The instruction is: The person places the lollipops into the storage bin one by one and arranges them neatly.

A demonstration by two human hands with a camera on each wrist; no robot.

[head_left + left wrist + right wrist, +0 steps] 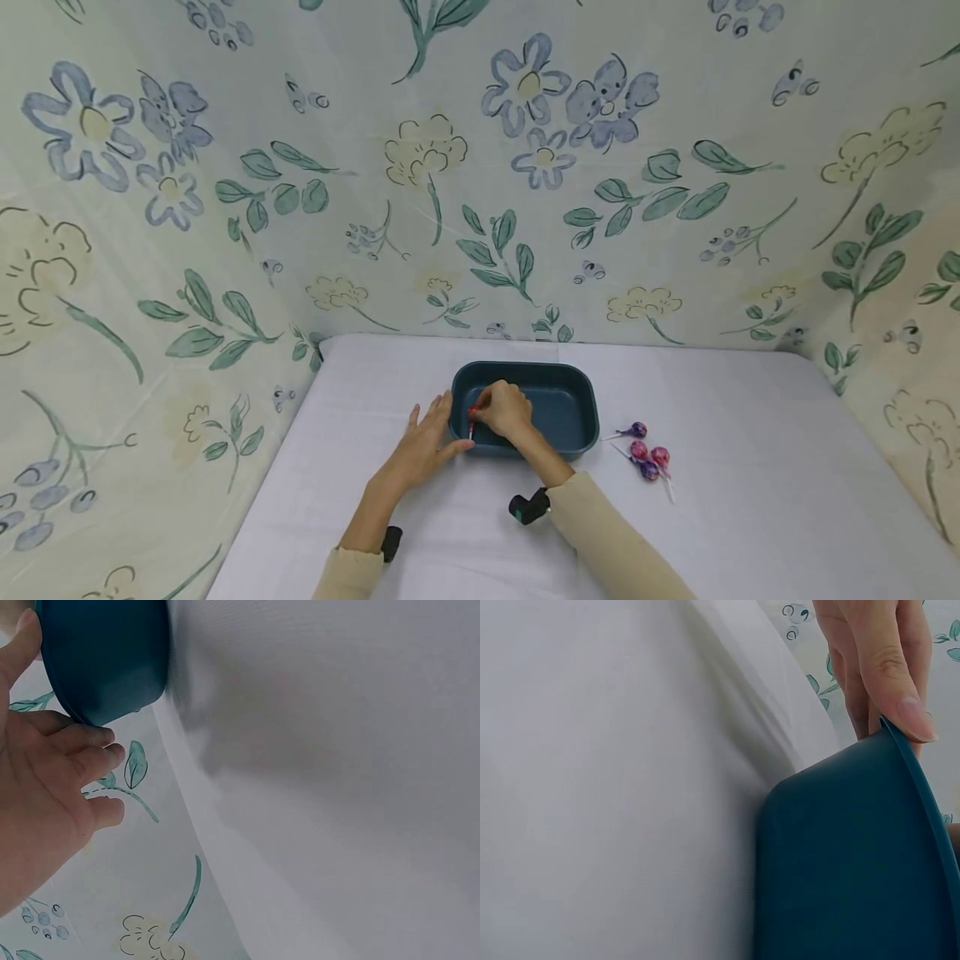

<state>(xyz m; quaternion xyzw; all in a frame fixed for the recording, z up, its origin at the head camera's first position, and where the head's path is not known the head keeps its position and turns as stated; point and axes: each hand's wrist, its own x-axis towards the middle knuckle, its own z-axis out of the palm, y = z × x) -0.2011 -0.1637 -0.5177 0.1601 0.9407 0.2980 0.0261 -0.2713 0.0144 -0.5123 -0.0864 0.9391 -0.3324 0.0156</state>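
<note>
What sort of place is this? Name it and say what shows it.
Probably a staged recording corner: a flat, white-cloth-covered table, a pale floral-printed backdrop around it, and a small black wrist-worn camera.

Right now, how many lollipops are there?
5: one red lollipop in the right hand, at the tray; two purple ones and two pink ones on the table beside it. More may be hidden.

Behind and at both sides, tall pale cloth walls [558, 237] with blue flowers [528, 85], yellow flowers [426, 152], green leaves [495, 250] and little blue berries [217, 21]. Down in front, a flat, white, cloth-covered counter [765, 467] with some creases.
</note>
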